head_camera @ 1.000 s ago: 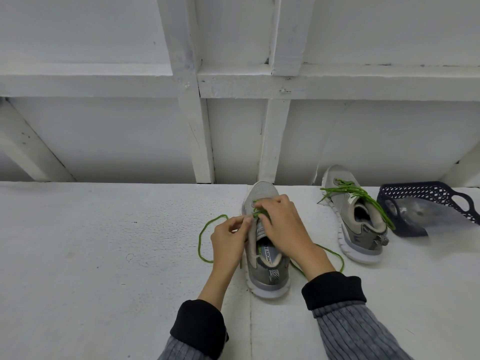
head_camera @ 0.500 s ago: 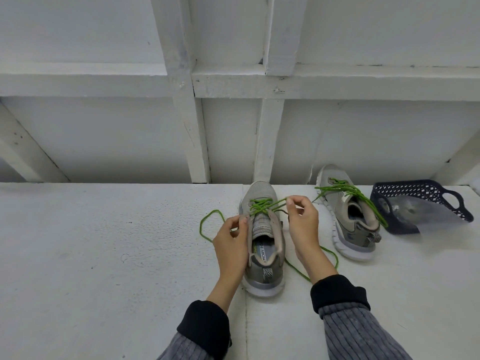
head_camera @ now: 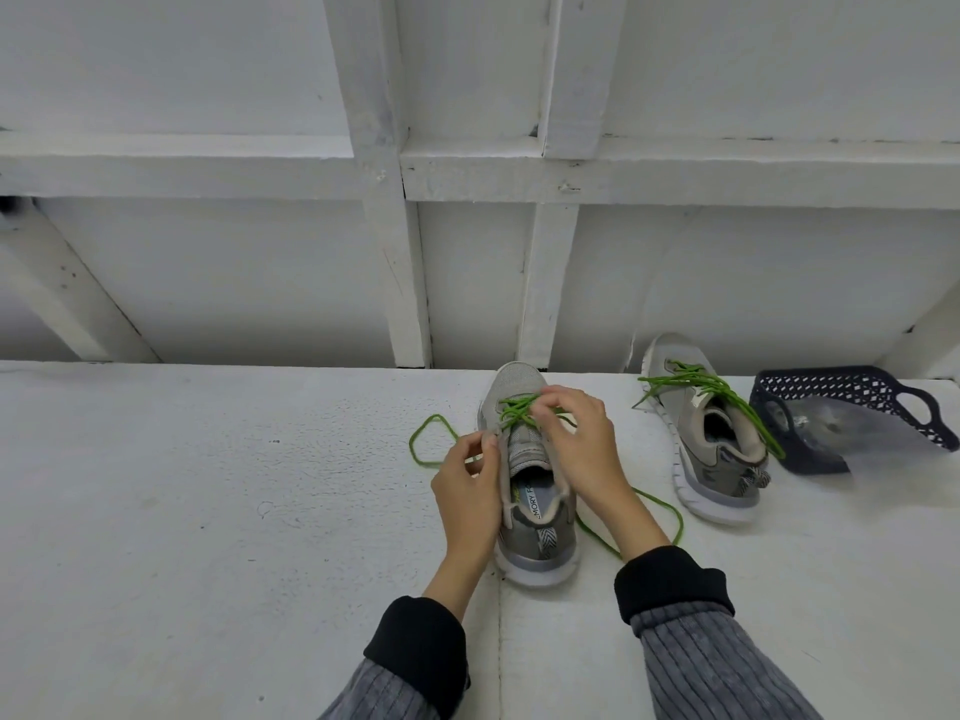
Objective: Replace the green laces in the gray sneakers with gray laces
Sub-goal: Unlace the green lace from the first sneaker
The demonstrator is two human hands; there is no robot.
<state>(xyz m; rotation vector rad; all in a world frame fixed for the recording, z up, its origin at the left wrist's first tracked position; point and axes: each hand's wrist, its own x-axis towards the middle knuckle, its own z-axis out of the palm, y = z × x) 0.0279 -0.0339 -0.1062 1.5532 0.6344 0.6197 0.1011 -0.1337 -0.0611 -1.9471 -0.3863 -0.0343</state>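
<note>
Nearest the camera, two forearms in gray ribbed sleeves with black cuffs reach forward over the white table (head_camera: 208, 511). Between them stands the near gray sneaker (head_camera: 535, 532), heel toward the camera and toe pointing far, upright on its sole. The left hand (head_camera: 470, 491) grips the left edge of the sneaker's opening, thumb and fingers curled and pinched on the upper by the eyelets. The right hand (head_camera: 582, 449) lies over the right side of the tongue, its fingers curled and pinching the green lace (head_camera: 514, 410) where it crosses over the upper eyelets. One loose end of that lace loops out on the table to the left of the shoe; the other trails from under the right wrist and curves on the table to the right of the heel.

Farther right and a little farther back stands the second gray sneaker (head_camera: 711, 459), upright, with its own green lace (head_camera: 696, 389) loosely threaded and draped along its right side. Just beside it on the right sits a dark blue perforated basket (head_camera: 831, 379), with clear plastic in it. Behind the table rises a white wall (head_camera: 260, 283) with white wooden framing.
</note>
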